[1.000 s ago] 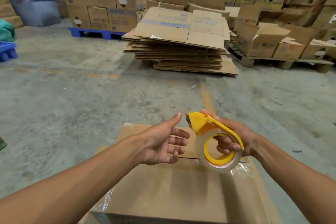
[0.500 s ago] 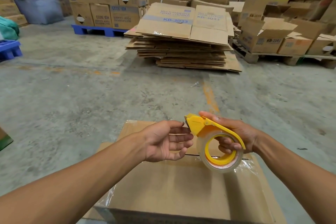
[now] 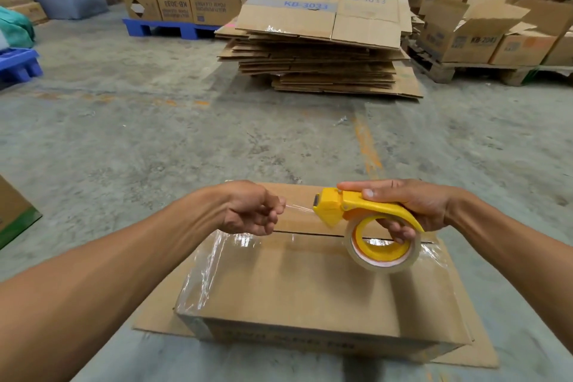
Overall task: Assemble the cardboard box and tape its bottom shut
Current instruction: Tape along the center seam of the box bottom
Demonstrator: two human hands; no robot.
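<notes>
A brown cardboard box [image 3: 310,295] stands on the concrete floor right below me, flaps folded shut, the seam running left to right, with clear tape along its left and right edges. My right hand [image 3: 415,208] grips a yellow tape dispenser [image 3: 366,220] holding a roll of clear tape, held just above the box's seam. My left hand [image 3: 251,211] is closed, pinching the free end of the tape [image 3: 297,209], which stretches a short way from the dispenser's mouth.
A flat cardboard sheet [image 3: 155,319] lies under the box. A stack of flattened boxes [image 3: 319,40] sits ahead on the floor. Pallets of boxes line the back: a blue pallet [image 3: 167,28] on the left, a wooden one [image 3: 465,68] on the right. Another box corner [image 3: 15,214] shows at far left.
My left hand went from open beside the dispenser to pinching the tape end and pulling it left. The dispenser tilted level and dropped closer to the box.
</notes>
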